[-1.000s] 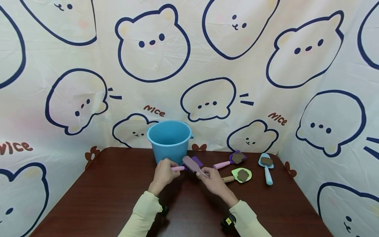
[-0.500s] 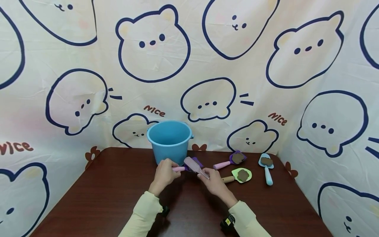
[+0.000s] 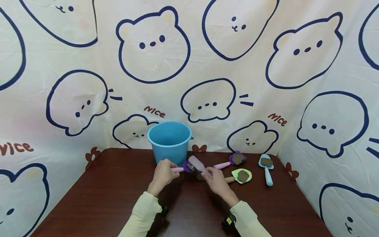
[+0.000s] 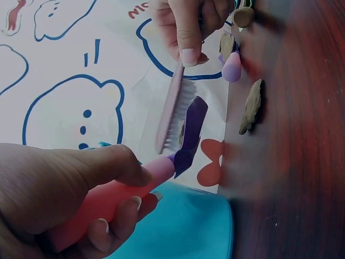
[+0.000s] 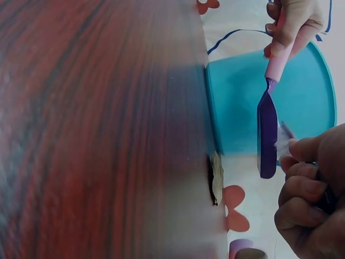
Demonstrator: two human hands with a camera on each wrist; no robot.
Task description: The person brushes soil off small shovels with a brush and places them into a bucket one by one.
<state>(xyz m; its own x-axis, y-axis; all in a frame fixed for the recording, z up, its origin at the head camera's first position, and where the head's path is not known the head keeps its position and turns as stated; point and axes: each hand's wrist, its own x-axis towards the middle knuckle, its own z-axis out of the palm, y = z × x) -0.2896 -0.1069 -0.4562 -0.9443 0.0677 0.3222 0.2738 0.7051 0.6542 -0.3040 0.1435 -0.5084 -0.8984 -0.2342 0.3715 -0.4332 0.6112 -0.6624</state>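
My left hand (image 3: 162,174) grips the pink handle (image 4: 97,210) of a small toy shovel in front of the bucket. Brown residue shows on its purple blade (image 3: 188,166), which is held above the table. A pale mauve brush (image 3: 197,164) with whitish bristles is pinched by its handle in my right hand (image 3: 218,183). In the left wrist view the bristles (image 4: 186,94) face the blade and meet it. The right wrist view shows the back of the blade (image 5: 267,135), with the brush mostly hidden behind it. Below, a flat brown lump (image 4: 251,108) lies on the table.
A blue bucket (image 3: 169,151) stands at the table's back edge, close behind the shovel. To the right lie a purple shovel (image 3: 222,165), a green shovel (image 3: 243,180) and a light-blue shovel (image 3: 268,177), each bearing a brown lump. A printed cloth (image 3: 207,135) hangs behind.
The brush has shifted slightly right and its flat back has turned more toward the head camera. The shovel blade has turned, so its residue now shows. The brown lump below has come into view.
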